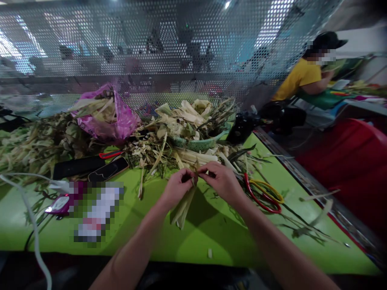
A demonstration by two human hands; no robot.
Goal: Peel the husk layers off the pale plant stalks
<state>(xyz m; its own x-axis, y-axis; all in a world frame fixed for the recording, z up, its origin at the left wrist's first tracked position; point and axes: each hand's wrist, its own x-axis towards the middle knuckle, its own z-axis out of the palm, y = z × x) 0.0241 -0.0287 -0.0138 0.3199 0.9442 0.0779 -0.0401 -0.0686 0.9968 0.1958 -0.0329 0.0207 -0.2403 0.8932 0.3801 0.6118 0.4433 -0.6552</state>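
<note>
My left hand point(178, 187) and my right hand point(222, 180) meet above the green table point(211, 241). Both pinch the top of a bundle of pale plant stalks point(183, 207), which hangs down from my fingers toward me. Just beyond my hands lies a heap of husks and leaves point(169, 149), part of it in a green basket point(199, 144). Red and yellow handled scissors point(266, 193) lie on the table right of my right hand.
A pink plastic bag point(117, 117) of leaves and more husks sit at the back left. A phone point(109, 170), a black case, a white cable point(33, 225) and small packets lie left. A perforated metal screen stands behind. A person in a yellow shirt point(302, 78) sits at right.
</note>
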